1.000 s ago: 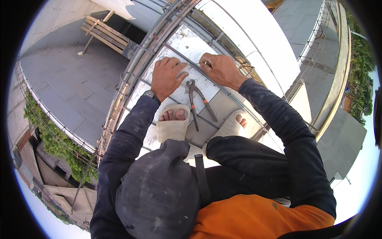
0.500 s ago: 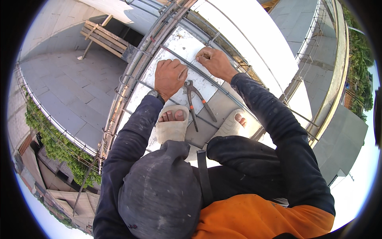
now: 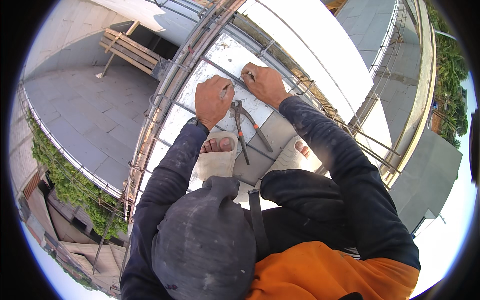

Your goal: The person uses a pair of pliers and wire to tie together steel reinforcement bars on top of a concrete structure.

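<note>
1. From my remote seat, I see the pincers (image 3: 256, 128) lying by the bars, between the hands and the feet; their head points away from the body, their handles are spread, and the long axis slants back and a little right.
2. The left hand (image 3: 214, 102) is the nearer one; the pincers' head sits just beside its thumb side, to the right and slightly toward the body; nothing grips the tool.
3. That hand is curled, thumb against the fingers; I cannot tell whether it pinches anything thin.
4. The right hand (image 3: 266, 85) is farther off, up and right of the pincers' head; its thumb and fingertips are drawn together; I cannot make out anything in the pinch.
5. A bar (image 3: 217, 67) runs diagonally through the gap between the hands; the white board (image 3: 220, 52) lies below it; the left sandal (image 3: 216, 164) is near the handles.
</note>
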Demonstrator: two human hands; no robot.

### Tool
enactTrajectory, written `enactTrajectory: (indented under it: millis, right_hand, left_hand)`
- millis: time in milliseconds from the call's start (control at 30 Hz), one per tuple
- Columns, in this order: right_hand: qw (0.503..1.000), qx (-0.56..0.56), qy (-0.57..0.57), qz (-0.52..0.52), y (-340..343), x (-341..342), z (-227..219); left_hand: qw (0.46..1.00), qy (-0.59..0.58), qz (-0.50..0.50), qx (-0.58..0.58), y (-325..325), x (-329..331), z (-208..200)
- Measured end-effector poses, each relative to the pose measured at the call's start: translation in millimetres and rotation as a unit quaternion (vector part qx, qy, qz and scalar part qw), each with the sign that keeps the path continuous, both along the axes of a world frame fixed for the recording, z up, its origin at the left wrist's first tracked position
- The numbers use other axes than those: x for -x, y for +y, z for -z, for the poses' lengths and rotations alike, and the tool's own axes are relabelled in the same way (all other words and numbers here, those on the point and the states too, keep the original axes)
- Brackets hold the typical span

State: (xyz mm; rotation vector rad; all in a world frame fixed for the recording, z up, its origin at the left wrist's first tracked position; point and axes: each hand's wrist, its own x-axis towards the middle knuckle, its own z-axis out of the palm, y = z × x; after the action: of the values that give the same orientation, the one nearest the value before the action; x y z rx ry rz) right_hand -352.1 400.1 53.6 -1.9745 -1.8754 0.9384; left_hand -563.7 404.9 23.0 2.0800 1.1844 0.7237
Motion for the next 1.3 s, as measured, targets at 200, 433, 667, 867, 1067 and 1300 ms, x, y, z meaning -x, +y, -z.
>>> enactTrajectory:
  millis: [200, 433, 667, 867, 1067, 1300]
  right_hand:
    - [0.998, 0.031, 0.035, 0.042, -7, 13, -4]
    - [0.971, 0.109, 0.178, 0.113, -30, 17, -17]
    - [0.992, 0.067, 0.100, 0.043, -37, 7, -7]
    - [0.896, 0.327, 0.254, 0.160, 13, 3, -29]
    - [0.952, 0.303, 0.046, -0.017, 51, 7, -33]
    - [0.930, 0.329, 0.043, -0.161, 84, 3, -34]
  left_hand:
    - [1.000, -0.011, 0.007, 0.025, 0, -7, -5]
    - [0.963, -0.084, -0.103, 0.234, -4, -20, -1]
    - [0.839, -0.230, -0.178, 0.460, -18, -31, -19]
    - [0.828, -0.302, -0.192, 0.431, -37, -34, -18]
    - [0.803, -0.291, -0.183, 0.487, -30, -30, -18]
    - [0.758, -0.319, -0.159, 0.547, -20, -14, -18]
